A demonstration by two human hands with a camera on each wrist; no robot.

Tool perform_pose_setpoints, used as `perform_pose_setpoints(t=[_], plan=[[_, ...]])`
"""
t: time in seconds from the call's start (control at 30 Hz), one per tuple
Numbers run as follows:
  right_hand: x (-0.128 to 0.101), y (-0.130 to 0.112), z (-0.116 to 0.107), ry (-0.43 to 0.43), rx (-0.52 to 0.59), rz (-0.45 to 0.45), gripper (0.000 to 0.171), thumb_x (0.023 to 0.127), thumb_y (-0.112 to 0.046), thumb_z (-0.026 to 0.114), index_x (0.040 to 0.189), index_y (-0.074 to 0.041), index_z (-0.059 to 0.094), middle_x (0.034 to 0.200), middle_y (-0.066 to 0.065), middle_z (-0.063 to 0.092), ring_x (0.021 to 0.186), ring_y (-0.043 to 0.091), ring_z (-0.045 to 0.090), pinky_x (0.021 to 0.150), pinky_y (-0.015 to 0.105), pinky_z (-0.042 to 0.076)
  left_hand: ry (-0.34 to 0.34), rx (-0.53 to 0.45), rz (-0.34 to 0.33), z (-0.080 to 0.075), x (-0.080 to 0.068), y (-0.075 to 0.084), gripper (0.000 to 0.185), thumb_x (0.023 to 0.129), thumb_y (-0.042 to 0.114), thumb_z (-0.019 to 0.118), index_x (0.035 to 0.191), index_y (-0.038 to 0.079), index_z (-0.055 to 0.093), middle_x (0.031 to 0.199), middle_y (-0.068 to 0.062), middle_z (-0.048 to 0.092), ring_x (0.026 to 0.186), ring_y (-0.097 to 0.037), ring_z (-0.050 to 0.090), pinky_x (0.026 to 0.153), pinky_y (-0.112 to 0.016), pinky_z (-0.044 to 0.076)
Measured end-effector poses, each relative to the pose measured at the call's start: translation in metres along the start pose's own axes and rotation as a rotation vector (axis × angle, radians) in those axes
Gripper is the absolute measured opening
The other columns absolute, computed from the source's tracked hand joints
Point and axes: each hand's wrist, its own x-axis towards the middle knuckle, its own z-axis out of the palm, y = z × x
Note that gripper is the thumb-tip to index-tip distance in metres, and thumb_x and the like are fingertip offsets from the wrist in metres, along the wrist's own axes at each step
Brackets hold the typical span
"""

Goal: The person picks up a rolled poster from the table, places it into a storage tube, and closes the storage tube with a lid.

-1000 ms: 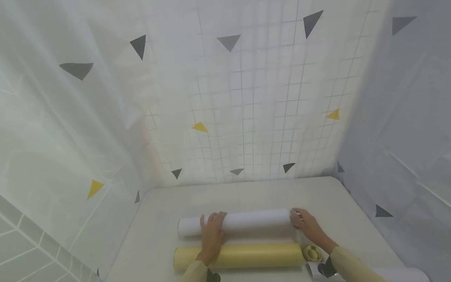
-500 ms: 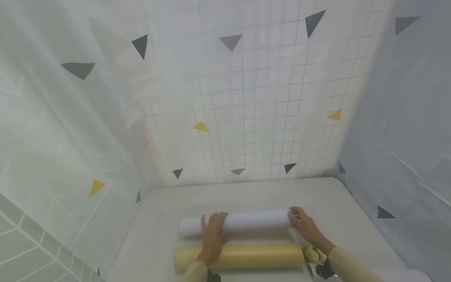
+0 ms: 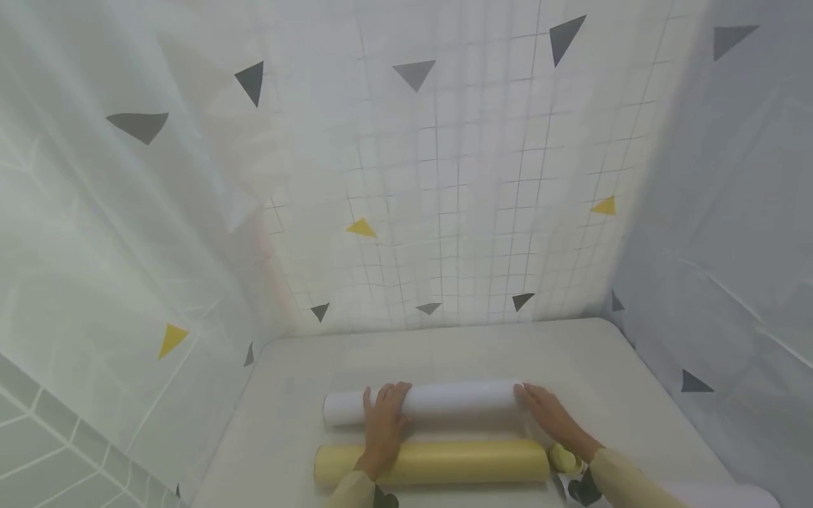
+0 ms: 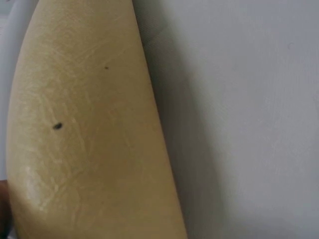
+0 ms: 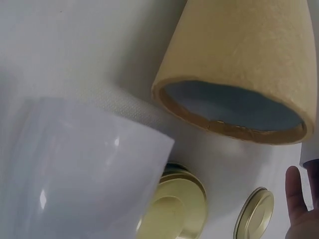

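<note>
From the head camera, your left hand (image 3: 383, 420) lies across the white roll (image 3: 424, 401), fingers draped over its top, exactly where it lay a second ago. Your right hand (image 3: 550, 415) has changed: its fingers were cupping the roll's right end, and now they lie straighter, just touching that end, so the end looks squared up. The white roll rests on the table (image 3: 444, 353), parallel to and just behind the yellow tube (image 3: 432, 462).

Your left wrist camera shows only the yellow tube (image 4: 84, 139) close up against the table, no fingers.

Your right wrist camera shows the tube's open end (image 5: 234, 107), two gold caps (image 5: 172, 211) beside it, a glossy white sheet (image 5: 79, 169), and one fingertip at the edge.
</note>
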Motion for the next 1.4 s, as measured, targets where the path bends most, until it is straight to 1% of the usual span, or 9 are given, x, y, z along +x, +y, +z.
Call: perform_pose_setpoints(t=[0.1, 0.27, 0.43, 0.57, 0.67, 0.77, 0.93, 1.17, 1.4], plan=[[0.000, 0.001, 0.001, -0.001, -0.002, -0.030, 0.063, 0.113, -0.038, 0.029, 0.149, 0.012, 0.040, 0.155, 0.033, 0.044, 0.145, 0.052, 0.042, 0.120, 0.064, 0.033, 0.011, 0.018, 0.012, 0.001, 0.000, -0.001, 0.068, 0.067, 0.017, 0.087, 0.131, 0.018, 0.064, 0.130, 0.001, 0.072, 0.126, -0.027, 0.062, 0.114, -0.073, 0.029], [0.003, 0.007, -0.002, 0.127, -0.098, -0.015, 0.053, 0.113, -0.033, 0.031, 0.140, 0.008, 0.052, 0.136, 0.028, 0.063, 0.127, 0.044, 0.061, 0.109, 0.057, 0.049, 0.058, 0.050, 0.057, 0.002, -0.001, -0.002, 0.070, 0.064, 0.021, 0.088, 0.131, 0.017, 0.065, 0.129, 0.001, 0.072, 0.123, -0.027, 0.062, 0.112, -0.073, 0.032], [0.007, 0.017, -0.009, 0.213, -0.272, -0.032, 0.027, 0.103, -0.019, 0.054, 0.114, 0.004, 0.062, 0.108, 0.020, 0.066, 0.100, 0.033, 0.063, 0.086, 0.051, 0.054, 0.053, 0.048, 0.062, 0.000, -0.003, -0.001, 0.070, 0.064, 0.022, 0.087, 0.131, 0.017, 0.064, 0.130, 0.001, 0.072, 0.124, -0.026, 0.062, 0.112, -0.073, 0.032], [0.004, 0.020, -0.014, 0.243, -0.433, -0.050, 0.042, 0.089, -0.020, 0.071, 0.120, 0.006, 0.058, 0.118, 0.031, 0.058, 0.101, 0.047, 0.058, 0.075, 0.060, 0.052, 0.059, 0.036, 0.060, 0.000, -0.003, -0.002, 0.070, 0.063, 0.022, 0.088, 0.130, 0.017, 0.065, 0.128, 0.001, 0.072, 0.123, -0.026, 0.062, 0.111, -0.073, 0.032], [0.001, 0.020, -0.015, 0.212, -0.529, -0.038, 0.066, 0.081, -0.026, 0.078, 0.134, 0.004, 0.052, 0.136, 0.034, 0.051, 0.113, 0.058, 0.053, 0.074, 0.069, 0.050, 0.068, 0.029, 0.066, 0.000, -0.003, -0.003, 0.069, 0.063, 0.021, 0.088, 0.128, 0.016, 0.065, 0.127, 0.000, 0.073, 0.121, -0.026, 0.063, 0.109, -0.074, 0.032], [-0.001, 0.019, -0.015, 0.112, -0.546, -0.022, 0.082, 0.077, -0.026, 0.081, 0.144, 0.003, 0.045, 0.149, 0.034, 0.042, 0.124, 0.062, 0.046, 0.082, 0.077, 0.046, 0.070, 0.020, 0.065, 0.000, -0.003, -0.002, 0.069, 0.063, 0.020, 0.088, 0.128, 0.016, 0.066, 0.127, 0.000, 0.073, 0.121, -0.026, 0.063, 0.110, -0.074, 0.032], [0.001, 0.022, -0.014, -0.004, -0.535, 0.006, 0.083, 0.082, -0.015, 0.077, 0.152, 0.004, 0.037, 0.152, 0.035, 0.040, 0.126, 0.062, 0.046, 0.087, 0.079, 0.046, 0.070, 0.013, 0.071, -0.001, -0.003, -0.001, 0.069, 0.063, 0.021, 0.088, 0.128, 0.015, 0.066, 0.128, -0.001, 0.073, 0.121, -0.028, 0.064, 0.110, -0.074, 0.032], [0.008, 0.029, -0.009, 0.037, -0.643, -0.022, 0.068, 0.084, -0.014, 0.074, 0.145, 0.003, 0.047, 0.122, 0.027, 0.060, 0.102, 0.044, 0.060, 0.069, 0.060, 0.056, 0.044, 0.016, 0.055, -0.002, -0.002, 0.000, 0.068, 0.065, 0.020, 0.087, 0.129, 0.016, 0.065, 0.129, -0.001, 0.073, 0.122, -0.028, 0.064, 0.110, -0.074, 0.032], [0.011, 0.027, -0.010, 0.064, -0.629, -0.091, 0.040, 0.078, -0.011, 0.080, 0.109, 0.005, 0.060, 0.097, 0.017, 0.051, 0.084, 0.030, 0.055, 0.061, 0.043, 0.055, 0.035, 0.016, 0.052, -0.002, -0.001, 0.000, 0.068, 0.066, 0.019, 0.088, 0.129, 0.016, 0.065, 0.130, -0.001, 0.072, 0.123, -0.028, 0.063, 0.111, -0.073, 0.032]])
